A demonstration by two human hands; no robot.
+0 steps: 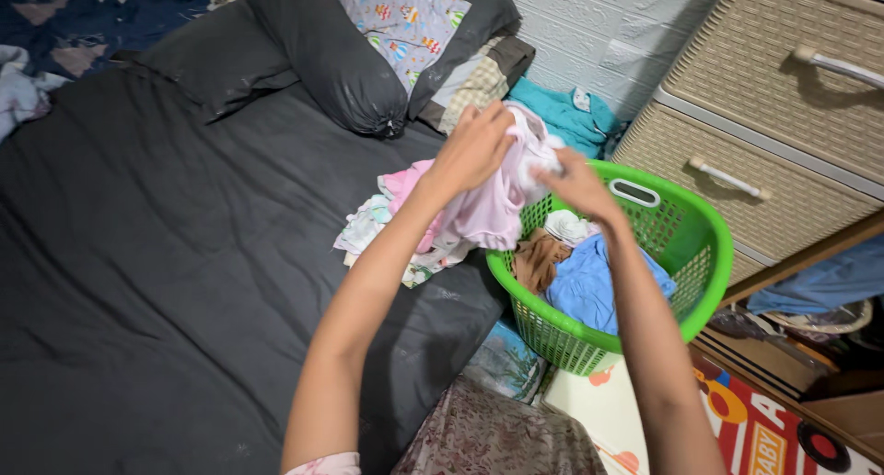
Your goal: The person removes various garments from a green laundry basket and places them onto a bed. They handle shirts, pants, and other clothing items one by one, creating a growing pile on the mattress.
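My left hand (474,148) and my right hand (578,185) both grip a small pale pink garment (493,208), held up above the edge of a dark mattress (166,254). The garment hangs down between my forearms. Just below and to the right stands a green plastic laundry basket (709,254) holding a blue cloth (589,286), a brown cloth (539,259) and a white piece (566,226). Under the held garment lies a small pile of pink and patterned baby clothes (387,213) on the mattress.
Dark pillows (322,52) and a patterned cloth (405,19) lie at the mattress head. A teal garment (566,116) sits against the white wall. A beige woven-look drawer unit (783,116) stands at right. A colourful play mat (737,429) covers the floor.
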